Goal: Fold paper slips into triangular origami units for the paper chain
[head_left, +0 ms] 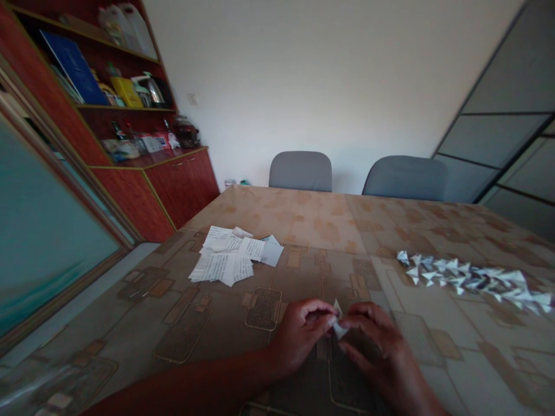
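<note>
Near the front of the table, my left hand [302, 330] pinches a small folded piece of white paper [339, 329] between thumb and fingers. My right hand [381, 338] closes on the same piece from the other side, its fingertips against the paper's edge. One pointed tip of the paper sticks up between the two hands; the rest is partly hidden by the fingers. Beyond my left hand lies a loose pile of printed paper pieces [228, 257]. Off to the right stretches a row of folded paper pieces [472, 278] with pointed corners.
A patterned cloth covers the table [299, 216]. Two grey chairs [300, 171] stand at its far side, before a white wall. On the left is a red wooden cabinet [182, 185] with bottles, a kettle and boxes on its shelves. Grey panels [503, 133] line the right side.
</note>
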Tool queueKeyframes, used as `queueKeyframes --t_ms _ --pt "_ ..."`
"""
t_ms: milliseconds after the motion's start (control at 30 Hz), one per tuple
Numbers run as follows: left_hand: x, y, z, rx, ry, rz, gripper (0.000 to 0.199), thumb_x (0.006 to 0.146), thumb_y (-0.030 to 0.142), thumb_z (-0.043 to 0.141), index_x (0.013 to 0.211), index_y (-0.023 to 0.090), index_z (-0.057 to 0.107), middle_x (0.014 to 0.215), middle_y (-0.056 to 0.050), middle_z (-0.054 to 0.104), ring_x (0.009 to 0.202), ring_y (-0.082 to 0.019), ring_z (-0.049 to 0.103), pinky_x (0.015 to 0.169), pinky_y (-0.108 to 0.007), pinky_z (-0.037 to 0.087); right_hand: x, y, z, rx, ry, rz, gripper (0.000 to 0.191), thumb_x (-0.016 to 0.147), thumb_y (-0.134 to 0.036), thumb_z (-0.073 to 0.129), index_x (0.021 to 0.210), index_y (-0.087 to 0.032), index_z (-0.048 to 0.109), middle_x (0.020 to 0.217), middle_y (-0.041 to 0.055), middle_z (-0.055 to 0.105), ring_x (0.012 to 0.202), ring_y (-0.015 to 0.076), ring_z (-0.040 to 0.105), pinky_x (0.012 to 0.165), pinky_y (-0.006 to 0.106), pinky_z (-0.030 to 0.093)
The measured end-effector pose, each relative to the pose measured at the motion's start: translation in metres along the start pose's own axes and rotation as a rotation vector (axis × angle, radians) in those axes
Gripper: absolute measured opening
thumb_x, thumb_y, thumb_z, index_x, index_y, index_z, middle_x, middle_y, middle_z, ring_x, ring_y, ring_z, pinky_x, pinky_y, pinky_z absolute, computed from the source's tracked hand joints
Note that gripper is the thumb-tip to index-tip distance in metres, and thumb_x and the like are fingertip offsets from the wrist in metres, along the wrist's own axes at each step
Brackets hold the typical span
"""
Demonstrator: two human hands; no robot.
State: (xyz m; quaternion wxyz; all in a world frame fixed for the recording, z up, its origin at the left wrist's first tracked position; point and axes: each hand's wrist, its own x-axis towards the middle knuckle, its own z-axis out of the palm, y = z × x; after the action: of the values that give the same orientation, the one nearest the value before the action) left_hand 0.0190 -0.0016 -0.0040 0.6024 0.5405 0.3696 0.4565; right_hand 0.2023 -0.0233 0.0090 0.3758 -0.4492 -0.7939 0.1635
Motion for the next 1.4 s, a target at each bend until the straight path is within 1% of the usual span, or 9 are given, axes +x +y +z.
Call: queueKeyframes --t_ms 200,367,433,533,700,800,933,1300,1400 --pt "0.000 0.008 0.001 0.031 0.009 -0.022 0.023 0.079 0.034 0.065 0.082 0.012 0.070 0.072 -0.004 0.067 0.063 -0.014 0.061 0.062 -0.024 0.048 0.002 -0.004 0.001 0.081 -0.074 0.036 0.012 0.082 -0.015 0.061 0.089 -0.024 0.064 0.096 0.0042 0.062 0.091 0.0201 0.063 0.079 0.030 0.053" --pt "0.001 0.002 0.000 0.026 0.000 -0.011 0.023 0.080 0.035 0.065 0.083 0.013 0.069 0.070 -0.003 0.066 0.062 -0.014 0.061 0.061 -0.023 0.047 0.006 -0.006 -0.001 0.199 -0.120 0.097 0.005 0.085 -0.018 0.059 0.084 -0.021 0.062 0.089 0.0031 0.062 0.081 0.0167 0.064 0.068 0.025 0.053" --pt "0.002 -0.002 -0.001 0.024 -0.002 -0.012 0.024 0.080 0.036 0.065 0.083 0.013 0.070 0.069 -0.002 0.066 0.062 -0.014 0.061 0.061 -0.023 0.047 0.007 -0.006 0.000 0.175 -0.108 0.089 0.008 0.087 -0.018 0.056 0.082 -0.021 0.062 0.088 0.0031 0.062 0.080 0.0165 0.064 0.067 0.025 0.052" --pt "0.002 -0.005 0.000 0.023 -0.016 -0.023 0.024 0.079 0.036 0.066 0.084 0.013 0.070 0.068 -0.002 0.066 0.062 -0.014 0.060 0.061 -0.023 0.047 0.007 -0.005 0.003 0.076 -0.049 0.034 0.012 0.087 -0.017 0.054 0.080 -0.021 0.062 0.089 0.0041 0.063 0.083 0.0182 0.064 0.072 0.028 0.053" --pt "0.002 -0.003 0.000 0.014 0.005 -0.033 0.025 0.077 0.037 0.068 0.082 0.012 0.069 0.069 -0.002 0.066 0.061 -0.014 0.060 0.061 -0.024 0.047 0.008 -0.008 0.002 0.020 -0.002 -0.028 0.014 0.086 -0.013 0.053 0.079 -0.022 0.061 0.087 0.0040 0.063 0.083 0.0189 0.063 0.073 0.029 0.054" --pt "0.002 -0.002 0.000 0.030 0.012 -0.022 0.025 0.078 0.037 0.066 0.083 0.013 0.070 0.071 -0.003 0.067 0.062 -0.015 0.061 0.062 -0.025 0.048 0.006 -0.009 0.000 -0.010 -0.012 -0.041 0.008 0.084 -0.015 0.058 0.085 -0.022 0.061 0.094 0.0051 0.063 0.088 0.0207 0.063 0.076 0.032 0.054" --pt "0.001 -0.003 -0.002 0.111 0.029 0.004 0.022 0.079 0.034 0.067 0.083 0.013 0.071 0.078 -0.006 0.071 0.073 -0.019 0.065 0.069 -0.026 0.049 0.002 -0.005 0.004 -0.079 -0.010 -0.040 0.022 0.075 -0.011 0.065 0.092 -0.025 0.061 0.106 0.0056 0.063 0.098 0.0237 0.061 0.082 0.036 0.054" --pt "0.002 0.000 0.000 0.052 0.019 -0.041 0.023 0.077 0.038 0.068 0.081 0.015 0.069 0.069 -0.002 0.067 0.061 -0.015 0.060 0.062 -0.025 0.047 0.007 -0.008 0.003 0.006 -0.038 -0.005 0.012 0.080 -0.012 0.061 0.078 -0.023 0.063 0.097 0.0045 0.064 0.093 0.0207 0.064 0.079 0.031 0.054" --pt "0.002 -0.003 -0.001 0.063 0.019 -0.053 0.023 0.076 0.037 0.068 0.080 0.014 0.069 0.069 -0.002 0.067 0.062 -0.015 0.061 0.062 -0.025 0.047 0.007 -0.009 0.003 -0.006 -0.015 -0.032 0.014 0.084 -0.010 0.057 0.080 -0.023 0.061 0.096 0.0048 0.065 0.091 0.0200 0.063 0.078 0.031 0.054"
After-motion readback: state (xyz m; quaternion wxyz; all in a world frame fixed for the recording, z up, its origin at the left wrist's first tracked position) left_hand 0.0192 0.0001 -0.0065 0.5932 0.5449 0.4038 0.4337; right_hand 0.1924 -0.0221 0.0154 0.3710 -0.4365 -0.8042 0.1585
